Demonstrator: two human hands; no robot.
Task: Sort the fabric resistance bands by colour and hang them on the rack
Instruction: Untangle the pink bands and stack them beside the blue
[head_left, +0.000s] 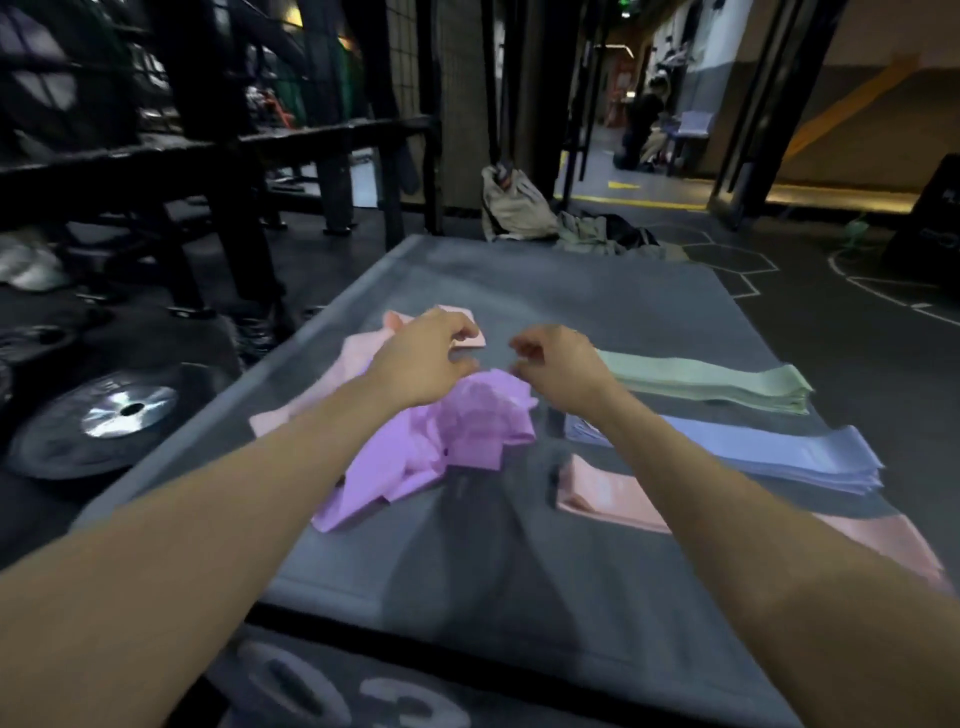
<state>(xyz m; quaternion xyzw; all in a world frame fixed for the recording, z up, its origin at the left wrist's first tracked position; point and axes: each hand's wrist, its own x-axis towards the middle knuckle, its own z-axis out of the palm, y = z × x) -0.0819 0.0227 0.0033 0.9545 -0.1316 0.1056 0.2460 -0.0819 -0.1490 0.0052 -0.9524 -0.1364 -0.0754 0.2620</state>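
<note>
The purple bands (441, 441) lie heaped mid-bench (597, 291), pink ones (363, 353) behind, with neat green (727, 382), blue (753, 452) and pink stacks (613, 493) at right. Both hands, left hand (421, 358) and right hand (561, 364), hover just above the heap, fingers curled, seemingly holding nothing. Best lift one band free, flatten it, then start a purple stack.
</note>
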